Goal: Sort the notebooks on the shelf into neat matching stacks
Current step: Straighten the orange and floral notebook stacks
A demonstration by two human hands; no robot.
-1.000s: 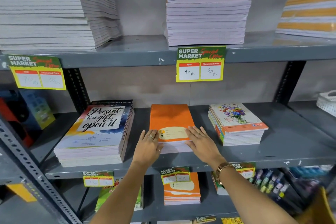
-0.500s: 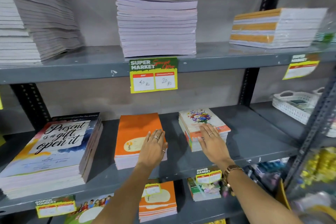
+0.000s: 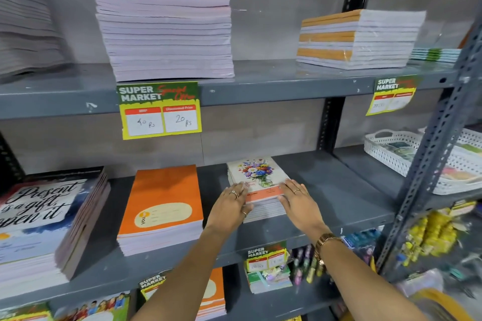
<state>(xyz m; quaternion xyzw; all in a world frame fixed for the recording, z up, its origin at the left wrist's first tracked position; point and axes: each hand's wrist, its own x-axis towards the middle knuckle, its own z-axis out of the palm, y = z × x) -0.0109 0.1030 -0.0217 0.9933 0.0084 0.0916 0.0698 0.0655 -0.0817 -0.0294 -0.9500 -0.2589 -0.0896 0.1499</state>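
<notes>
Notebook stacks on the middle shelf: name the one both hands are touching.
The short stack of flower-bouquet-cover notebooks, rightmost of three; left hand and right hand flank it.

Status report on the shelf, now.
Left hand and right hand open, flat against both sides of the floral notebook stack. Orange notebook stack squared, untouched. Nothing in the way.

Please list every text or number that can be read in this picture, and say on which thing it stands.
"SUPER MARKET", "40 Rs", "20 Rs": yellow price tag.
"Present is a gift, open it": left notebook stack.
"YOU": orange notebook.
"SUPER MARKET": right tag, prices blurred.
Lower tag: "SUPER MARKET", prices unclear.
Floral notebook: text too small.
</notes>
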